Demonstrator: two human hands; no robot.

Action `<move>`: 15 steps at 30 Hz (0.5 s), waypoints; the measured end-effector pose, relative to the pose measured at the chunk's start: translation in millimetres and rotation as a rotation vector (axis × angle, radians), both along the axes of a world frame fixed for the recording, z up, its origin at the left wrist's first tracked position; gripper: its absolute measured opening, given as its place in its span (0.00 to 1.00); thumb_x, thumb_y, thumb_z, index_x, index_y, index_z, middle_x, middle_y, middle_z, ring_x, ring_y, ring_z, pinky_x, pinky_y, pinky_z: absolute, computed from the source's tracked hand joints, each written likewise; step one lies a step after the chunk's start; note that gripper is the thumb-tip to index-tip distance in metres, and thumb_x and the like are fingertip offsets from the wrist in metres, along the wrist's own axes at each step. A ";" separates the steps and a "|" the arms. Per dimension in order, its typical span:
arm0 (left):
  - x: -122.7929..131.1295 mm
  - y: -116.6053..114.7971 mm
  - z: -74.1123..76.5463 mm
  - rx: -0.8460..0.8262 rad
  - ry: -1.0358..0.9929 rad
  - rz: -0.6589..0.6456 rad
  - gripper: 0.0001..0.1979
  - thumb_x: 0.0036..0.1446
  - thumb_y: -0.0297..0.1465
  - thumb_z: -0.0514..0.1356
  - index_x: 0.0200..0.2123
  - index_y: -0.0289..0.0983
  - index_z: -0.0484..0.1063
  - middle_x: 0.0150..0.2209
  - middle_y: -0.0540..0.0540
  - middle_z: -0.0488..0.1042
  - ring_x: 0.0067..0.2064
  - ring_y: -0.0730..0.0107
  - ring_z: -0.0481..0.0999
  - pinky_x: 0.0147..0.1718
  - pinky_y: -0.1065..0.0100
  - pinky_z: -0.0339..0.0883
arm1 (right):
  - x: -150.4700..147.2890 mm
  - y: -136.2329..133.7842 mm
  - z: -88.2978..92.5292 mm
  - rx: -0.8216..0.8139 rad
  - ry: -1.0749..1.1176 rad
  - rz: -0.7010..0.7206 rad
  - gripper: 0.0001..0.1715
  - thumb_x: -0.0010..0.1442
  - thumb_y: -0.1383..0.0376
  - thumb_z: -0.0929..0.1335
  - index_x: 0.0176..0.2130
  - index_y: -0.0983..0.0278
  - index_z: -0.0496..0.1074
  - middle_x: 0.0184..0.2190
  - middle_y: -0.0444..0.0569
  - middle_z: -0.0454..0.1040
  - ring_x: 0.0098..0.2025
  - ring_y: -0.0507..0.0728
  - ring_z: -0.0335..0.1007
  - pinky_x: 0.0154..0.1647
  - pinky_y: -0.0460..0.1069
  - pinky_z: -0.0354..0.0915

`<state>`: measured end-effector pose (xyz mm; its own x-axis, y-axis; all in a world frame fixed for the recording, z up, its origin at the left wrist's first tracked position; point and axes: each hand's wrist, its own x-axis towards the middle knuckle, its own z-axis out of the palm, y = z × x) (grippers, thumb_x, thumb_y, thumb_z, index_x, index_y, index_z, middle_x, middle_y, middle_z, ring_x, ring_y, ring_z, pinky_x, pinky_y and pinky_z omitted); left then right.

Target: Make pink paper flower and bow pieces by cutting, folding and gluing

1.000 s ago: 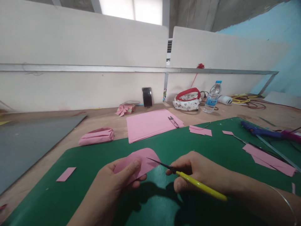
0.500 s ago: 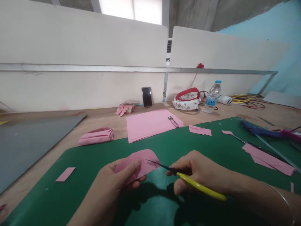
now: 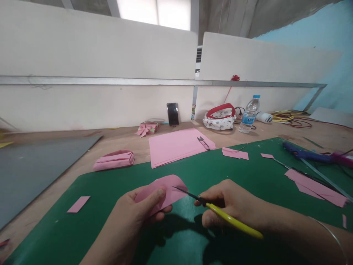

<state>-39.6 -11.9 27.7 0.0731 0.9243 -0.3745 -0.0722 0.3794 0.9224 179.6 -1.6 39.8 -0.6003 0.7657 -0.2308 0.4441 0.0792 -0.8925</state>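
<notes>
My left hand (image 3: 149, 208) pinches a piece of pink paper (image 3: 165, 187) between thumb and fingers, held above the green cutting mat (image 3: 110, 221). The paper's far right edge is rounded. My right hand (image 3: 227, 204) is closed on yellow-handled scissors (image 3: 234, 221), partly hiding the handles. Their dark blades point left and lie across the paper's right part; whether they are cutting into it cannot be made out. A small pink paper slip (image 3: 78, 204) rests on the mat left of my left hand.
Beyond the mat lie a pink paper stack (image 3: 173, 147) with thread snips (image 3: 203, 143) on it and a folded pink bundle (image 3: 114, 160). Farther back stand a phone (image 3: 173, 114), a pouch (image 3: 220, 119) and a water bottle (image 3: 249, 115). Paper strips (image 3: 317, 186) and a glue gun (image 3: 309, 152) are at right.
The scissors and my right hand have shifted very slightly, with the handles a little lower and farther left. My left hand and the paper look nearly the same.
</notes>
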 end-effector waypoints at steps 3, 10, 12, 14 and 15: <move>1.8 -1.6 1.2 0.000 -0.019 0.000 0.15 0.45 0.42 0.65 0.27 0.35 0.76 0.20 0.49 0.72 0.23 0.74 0.66 0.22 0.75 0.60 | 0.1 0.4 -1.4 0.023 -0.012 0.010 0.20 0.51 0.54 0.71 0.24 0.68 0.68 0.19 0.38 0.54 0.22 0.46 0.46 0.20 0.44 0.43; 5.2 -5.7 2.9 0.028 0.020 -0.075 0.16 0.47 0.42 0.63 0.18 0.35 0.71 0.17 0.51 0.67 0.19 0.75 0.61 0.17 0.75 0.53 | 0.0 -1.3 -1.4 0.062 -0.048 0.027 0.23 0.52 0.51 0.70 0.23 0.67 0.64 0.20 0.38 0.53 0.24 0.47 0.47 0.21 0.44 0.44; 7.2 -6.8 4.5 0.039 0.011 -0.082 0.18 0.48 0.43 0.62 0.17 0.36 0.70 0.16 0.51 0.65 0.19 0.75 0.60 0.17 0.75 0.53 | -0.6 -1.9 -2.4 0.078 -0.065 0.028 0.23 0.52 0.51 0.69 0.23 0.67 0.64 0.20 0.38 0.54 0.24 0.47 0.47 0.22 0.44 0.45; 8.9 -7.5 6.0 0.042 0.008 -0.081 0.19 0.48 0.44 0.62 0.16 0.35 0.70 0.16 0.51 0.65 0.19 0.76 0.59 0.17 0.75 0.53 | -1.1 -1.9 -3.9 0.104 -0.077 0.026 0.23 0.52 0.51 0.69 0.23 0.67 0.66 0.20 0.38 0.54 0.24 0.47 0.48 0.21 0.44 0.45; 9.5 -7.7 6.4 0.041 0.001 -0.078 0.19 0.47 0.44 0.62 0.16 0.35 0.70 0.16 0.51 0.65 0.19 0.76 0.59 0.17 0.75 0.53 | -1.3 -1.7 -4.7 0.117 -0.077 0.024 0.23 0.52 0.51 0.69 0.23 0.67 0.66 0.20 0.38 0.54 0.24 0.47 0.48 0.21 0.44 0.45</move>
